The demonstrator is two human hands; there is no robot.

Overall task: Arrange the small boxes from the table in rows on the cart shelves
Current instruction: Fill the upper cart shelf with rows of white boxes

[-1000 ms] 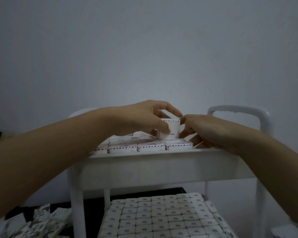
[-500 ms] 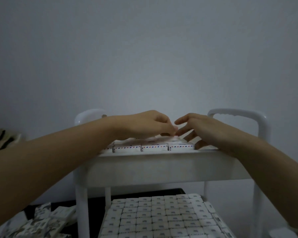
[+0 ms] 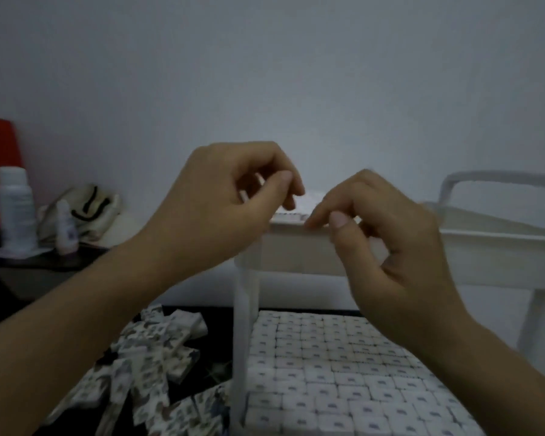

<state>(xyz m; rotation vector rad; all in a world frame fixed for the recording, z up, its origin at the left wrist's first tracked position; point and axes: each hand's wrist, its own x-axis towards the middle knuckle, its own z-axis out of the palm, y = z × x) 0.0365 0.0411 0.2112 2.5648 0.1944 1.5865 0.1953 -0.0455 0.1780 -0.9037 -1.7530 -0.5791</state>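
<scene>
My left hand (image 3: 230,209) and right hand (image 3: 394,247) hang in the air just in front of the top shelf (image 3: 299,247) of the cart (image 3: 244,325). On each the fingers are loosely curled, thumb close to forefinger, and neither grips anything that I can see.

The lower boxes (image 3: 328,372) lie packed edge to edge in straight rows, and what shows of that shelf looks full, so I judge it finished. Of the top boxes (image 3: 296,212) I catch only a strip over the shelf's front wall, between my two hands. How many rows stand there I cannot tell, though the part of that shelf to my right looks bare (blurred, so I hold that loosely).

Plenty is left. The pile (image 3: 151,366) sprawls loose and tumbled on the dark table (image 3: 217,316) just left of the cart leg, none of it in order. A white bottle (image 3: 13,206) and a bag (image 3: 82,209) stand farther off to the left, no part of this job.

By my reckoning I am somewhere past halfway: one shelf filled, the top one begun, and the pile waiting to be carried over.
</scene>
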